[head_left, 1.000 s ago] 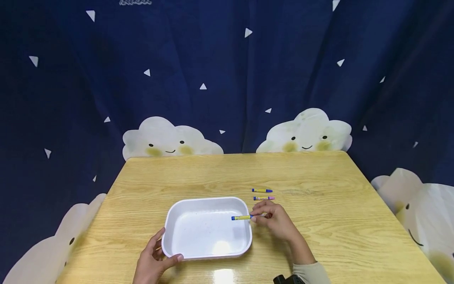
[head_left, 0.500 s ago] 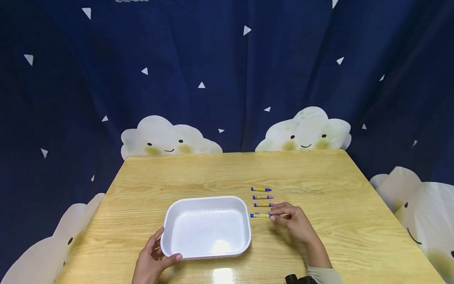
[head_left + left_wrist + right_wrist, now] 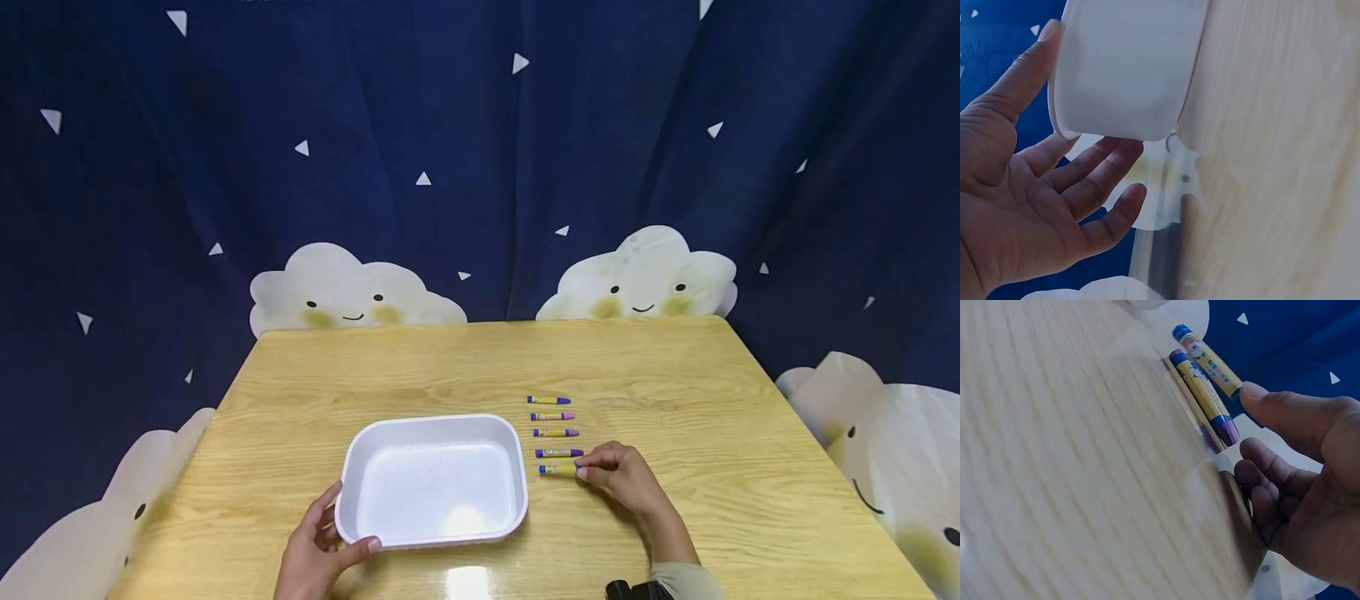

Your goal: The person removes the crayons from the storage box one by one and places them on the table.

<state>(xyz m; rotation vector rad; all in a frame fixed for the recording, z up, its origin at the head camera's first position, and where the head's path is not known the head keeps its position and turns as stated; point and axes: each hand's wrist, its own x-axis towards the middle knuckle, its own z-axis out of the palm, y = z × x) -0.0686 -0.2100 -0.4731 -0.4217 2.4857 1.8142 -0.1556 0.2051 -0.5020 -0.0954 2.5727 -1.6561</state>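
Note:
My left hand [image 3: 311,546] grips the near left corner of a white plastic tray [image 3: 517,467], its thumb on the front rim and the fingers against the left side. In the left wrist view, the fingertips meet the tray wall [image 3: 1129,69]. My right hand [image 3: 622,479] pinches the tip end of a yellow-wrapped crayon [image 3: 558,469] with a light blue butt, level and close over the table. Just behind it lies a purple-tipped crayon [image 3: 558,453], which the right wrist view shows beside the held crayon [image 3: 1213,365]. Behind that, a pinkish-purple crayon [image 3: 555,433], a pink crayon [image 3: 552,416] and a dark-blue crayon [image 3: 549,400] lie parallel.
The wooden table [image 3: 675,392] carries the tray left of the crayon row. A dark blue curtain [image 3: 375,100] with white triangles and smiling clouds hangs behind and beside it. A black strap [image 3: 637,591] shows by the right sleeve [image 3: 684,581].
My right hand has carried the crayon right from over the tray's edge, then towards me to the front of the row. The purple-tipped crayon behind it now shows. The left hand keeps its grip.

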